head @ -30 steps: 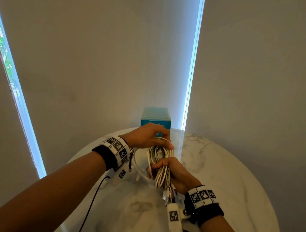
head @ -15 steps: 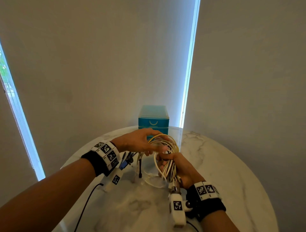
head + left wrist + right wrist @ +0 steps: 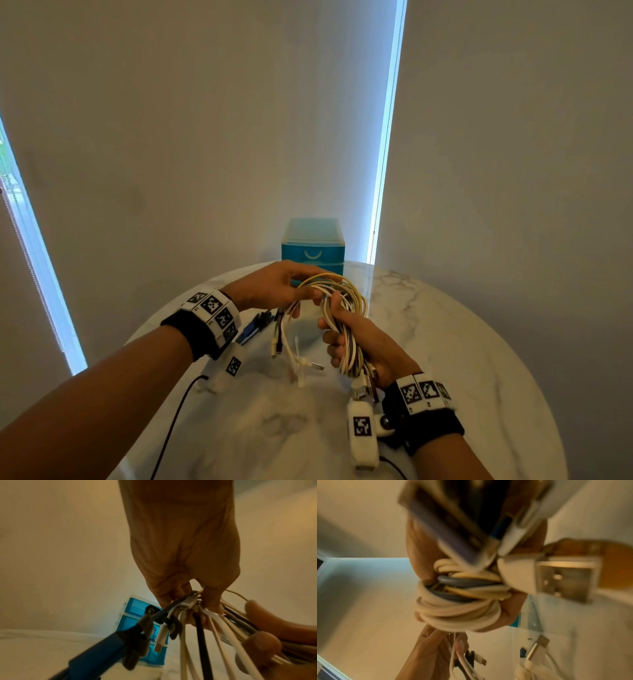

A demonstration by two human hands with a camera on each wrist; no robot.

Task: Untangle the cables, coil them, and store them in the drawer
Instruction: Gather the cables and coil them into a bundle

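Gripping cable bundle (image 3: pixel 346 329) in both hands above marble table (image 3: pixel 462 349).

Right hand (image 3: pixel 363 339) wrapping fingers around middle of looped white, cream and grey cables, USB plugs (image 3: pixel 563 580) hanging near wrist. Left hand (image 3: pixel 270 284) pinching top of loops with curled fingers, loose ends and connectors (image 3: pixel 162 638) dangling below, not quite reaching tabletop. Holding bundle just in front of teal drawer unit (image 3: pixel 312 244) standing at far table edge, drawers looking closed. Trailing black lead (image 3: pixel 171 425) from left wrist camera across table.
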